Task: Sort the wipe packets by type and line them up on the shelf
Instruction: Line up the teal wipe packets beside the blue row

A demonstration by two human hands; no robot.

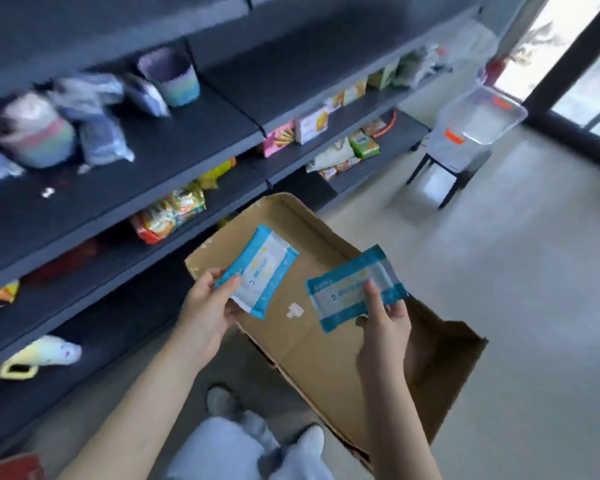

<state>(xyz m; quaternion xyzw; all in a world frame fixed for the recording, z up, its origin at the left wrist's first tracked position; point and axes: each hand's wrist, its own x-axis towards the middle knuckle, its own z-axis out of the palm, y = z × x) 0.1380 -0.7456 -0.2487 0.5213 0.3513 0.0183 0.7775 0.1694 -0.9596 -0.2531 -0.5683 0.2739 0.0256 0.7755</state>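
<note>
Two wipe packets, blue-edged with white middles, are held in the air over an open cardboard box (326, 344). The left packet (258, 270) hangs above the box's left side, tilted, with one short end toward the shelving. The left hand (205, 308) pinches it at its near corner, thumb on the printed face and fingers (232, 309) curled underneath. The right packet (355, 289) lies nearly crosswise above the box's right edge. The right hand (383, 329) grips it from the near side, thumb pressed on the face and fingers (395, 309) wrapped behind. The two packets are apart, not touching.

The box rests on the pale floor (516, 289), its left corner just beside the dark shelf (174, 157). On that shelf's upper board, toward its left end, lie several blurred grey-blue pouches (101, 133) and a pastel cup (175, 79); their print cannot be read. Lower boards carry bright snack bags (168, 213). Beyond the shelf's far end a clear plastic bin (478, 123) sits on a dark stool (444, 174).
</note>
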